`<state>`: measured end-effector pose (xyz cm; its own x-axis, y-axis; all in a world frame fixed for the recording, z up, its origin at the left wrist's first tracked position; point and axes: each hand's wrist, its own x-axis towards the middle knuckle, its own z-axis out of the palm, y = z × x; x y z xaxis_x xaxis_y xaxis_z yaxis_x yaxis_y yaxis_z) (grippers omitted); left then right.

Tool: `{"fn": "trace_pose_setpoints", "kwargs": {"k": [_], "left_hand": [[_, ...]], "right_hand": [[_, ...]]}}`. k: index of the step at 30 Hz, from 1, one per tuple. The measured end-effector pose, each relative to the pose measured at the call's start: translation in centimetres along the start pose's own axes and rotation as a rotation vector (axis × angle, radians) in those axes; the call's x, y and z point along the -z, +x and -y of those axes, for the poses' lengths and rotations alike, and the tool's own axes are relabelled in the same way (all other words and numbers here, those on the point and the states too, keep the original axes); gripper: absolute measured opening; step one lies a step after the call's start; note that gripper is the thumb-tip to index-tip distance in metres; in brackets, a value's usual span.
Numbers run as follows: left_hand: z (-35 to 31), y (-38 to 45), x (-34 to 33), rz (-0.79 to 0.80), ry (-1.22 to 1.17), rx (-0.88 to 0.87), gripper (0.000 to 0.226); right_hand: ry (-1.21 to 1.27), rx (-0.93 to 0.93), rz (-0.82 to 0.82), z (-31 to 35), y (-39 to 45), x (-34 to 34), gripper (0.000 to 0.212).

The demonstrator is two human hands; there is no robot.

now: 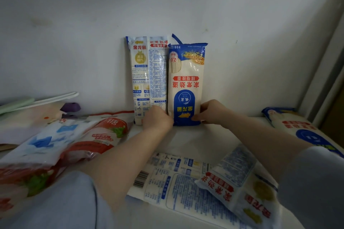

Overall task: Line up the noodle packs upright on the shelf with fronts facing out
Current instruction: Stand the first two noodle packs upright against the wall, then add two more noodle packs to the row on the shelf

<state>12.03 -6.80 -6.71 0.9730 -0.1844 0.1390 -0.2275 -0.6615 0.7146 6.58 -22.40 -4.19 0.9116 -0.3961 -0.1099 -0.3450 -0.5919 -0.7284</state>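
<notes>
1. Upright against the wall, two noodle packs are stood side by side on the shelf (pixel 186 141): the back-facing pack (pixel 148 80) and the upside-down front-facing pack (pixel 187 83).
2. The front-facing pack's base is gripped by the left hand (pixel 158 118) and pinched by the right hand (pixel 210 111).
3. Three more packs are laid flat: two overlapping in front (pixel 186 182), one at right (pixel 297 126).

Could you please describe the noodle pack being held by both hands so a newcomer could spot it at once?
Look at the white back wall: two packs stand against it. It is the right-hand pack, gripped at its base by the left hand and right hand. Unlike its neighbour, which shows its back panel, its front faces out, printed upside down.
</notes>
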Motion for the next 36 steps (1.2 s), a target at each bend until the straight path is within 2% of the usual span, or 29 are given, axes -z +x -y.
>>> {"fn": "trace_pose_setpoints", "kwargs": {"k": [3,8,12,16,18,21,24,28,34,36], "left_hand": [[-0.9,-0.5,1.3,0.101,0.036,0.058,0.013],[-2.2,-3.3,2.4,0.291,0.395,-0.169,0.021],[-4.2,-6.0,3.3,0.406,0.586,-0.289,0.031],[-6.7,-8.2,4.5,0.570,0.727,-0.338,0.036],[-8.2,-9.4,5.3,0.604,0.766,-0.367,0.029],[-10.6,-11.7,6.6,0.677,0.771,-0.416,0.042],[-12.5,-13.0,7.0,0.741,0.770,-0.440,0.044],[-14.1,-13.5,5.8,0.761,0.767,-0.453,0.052],[-14.8,-13.7,2.9,0.768,0.814,-0.462,0.052],[-14.7,-14.0,2.1,0.738,0.804,-0.447,0.053]], "right_hand": [[-0.205,0.007,-0.008,1.1,-1.6,-0.1,0.048],[-0.461,0.118,0.034,2.6,-6.2,-0.1,0.050],[-0.649,0.160,0.129,3.5,-9.5,1.0,0.046],[-0.820,0.168,0.211,4.7,-12.4,3.3,0.043],[-0.860,0.164,0.223,5.3,-14.2,4.7,0.044],[-0.914,0.129,0.228,5.7,-16.3,6.9,0.047],[-0.936,0.078,0.230,5.1,-17.7,8.9,0.049],[-0.960,0.027,0.193,3.7,-19.3,11.0,0.049],[-0.921,-0.092,0.174,0.2,-20.1,12.1,0.050],[-0.866,-0.138,0.137,-1.1,-20.1,12.0,0.057]]}}
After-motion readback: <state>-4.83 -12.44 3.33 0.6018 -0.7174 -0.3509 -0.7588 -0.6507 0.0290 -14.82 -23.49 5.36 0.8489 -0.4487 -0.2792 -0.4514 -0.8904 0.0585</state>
